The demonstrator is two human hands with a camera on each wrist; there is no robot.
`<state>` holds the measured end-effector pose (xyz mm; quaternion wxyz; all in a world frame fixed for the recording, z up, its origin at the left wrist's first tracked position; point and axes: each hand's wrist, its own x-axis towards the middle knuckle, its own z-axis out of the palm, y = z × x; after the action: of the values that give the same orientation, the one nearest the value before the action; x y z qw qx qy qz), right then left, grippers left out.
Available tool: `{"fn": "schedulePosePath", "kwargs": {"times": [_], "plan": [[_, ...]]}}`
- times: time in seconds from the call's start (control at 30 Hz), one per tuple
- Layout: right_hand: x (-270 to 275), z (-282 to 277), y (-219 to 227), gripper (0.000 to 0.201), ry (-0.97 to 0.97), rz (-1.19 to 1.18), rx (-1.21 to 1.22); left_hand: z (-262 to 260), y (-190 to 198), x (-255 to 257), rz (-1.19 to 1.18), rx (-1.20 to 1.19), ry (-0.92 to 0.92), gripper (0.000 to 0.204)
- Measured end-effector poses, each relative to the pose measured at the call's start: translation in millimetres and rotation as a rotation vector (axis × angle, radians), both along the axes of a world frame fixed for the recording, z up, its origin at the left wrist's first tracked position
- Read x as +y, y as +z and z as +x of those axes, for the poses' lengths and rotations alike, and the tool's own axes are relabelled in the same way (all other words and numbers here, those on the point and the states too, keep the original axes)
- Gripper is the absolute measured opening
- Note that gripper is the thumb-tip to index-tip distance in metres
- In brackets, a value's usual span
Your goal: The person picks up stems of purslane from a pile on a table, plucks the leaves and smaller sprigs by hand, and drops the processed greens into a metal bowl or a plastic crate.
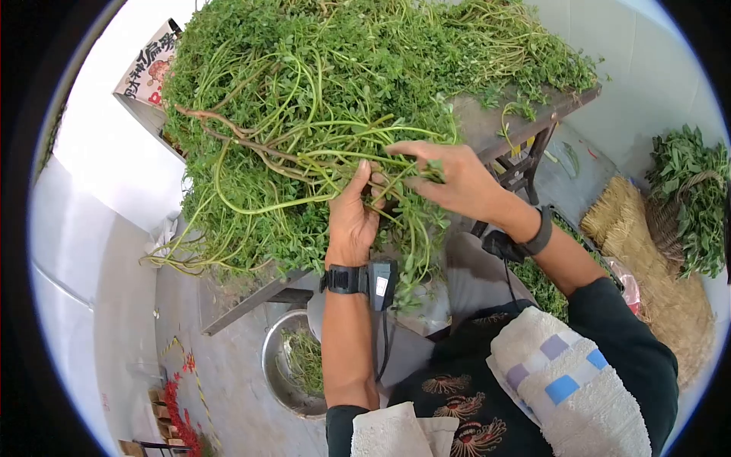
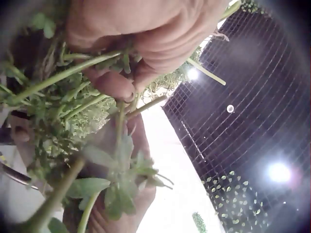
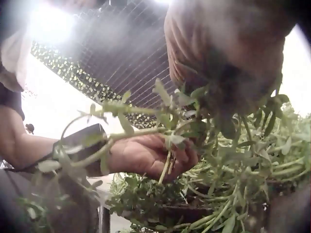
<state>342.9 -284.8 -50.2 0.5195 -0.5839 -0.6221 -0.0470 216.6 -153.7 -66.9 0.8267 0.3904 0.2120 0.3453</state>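
A big heap of green stems (image 1: 358, 99) covers almost the whole counter (image 1: 525, 122), and many stems hang over its near and left edges. Only the right corner of the counter stays bare. A straw bundle (image 1: 647, 251) and a basket of greens (image 1: 689, 202) stand at the right, well apart from the counter. Under the near edge a metal bowl (image 1: 285, 365) sits on the floor. The left hand (image 1: 354, 217) has its fingers curled around a small bunch of stems (image 1: 415, 236) that hangs down over the edge. The right hand (image 1: 457, 179), just beside it, pinches stems of the same bunch with bent fingers.
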Motion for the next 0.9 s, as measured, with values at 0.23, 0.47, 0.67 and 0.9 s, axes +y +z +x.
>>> {"fn": "schedulePosePath", "kwargs": {"times": [0.23, 0.47, 0.67, 0.9], "plan": [[20.1, 14.0, -15.2, 0.009, -0.025, 0.030, -0.129, 0.2, 0.6, 0.2, 0.123, 0.014, 0.009, 0.021], [-16.0, 27.6, -5.8, 0.018, 0.163, -0.253, 0.513, -0.6, -2.1, 2.8, 0.132, -0.028, -0.002, 0.025], [-18.9, 11.3, -35.1, 0.029, 0.257, -0.227, 0.786, 0.7, -3.3, 0.6, 0.191, 0.011, -0.046, 0.028], [-12.8, -3.6, -52.6, 0.023, 0.402, -0.517, 1.032, 4.3, -3.6, -3.4, 0.231, 0.062, -0.040, 0.032]]}}
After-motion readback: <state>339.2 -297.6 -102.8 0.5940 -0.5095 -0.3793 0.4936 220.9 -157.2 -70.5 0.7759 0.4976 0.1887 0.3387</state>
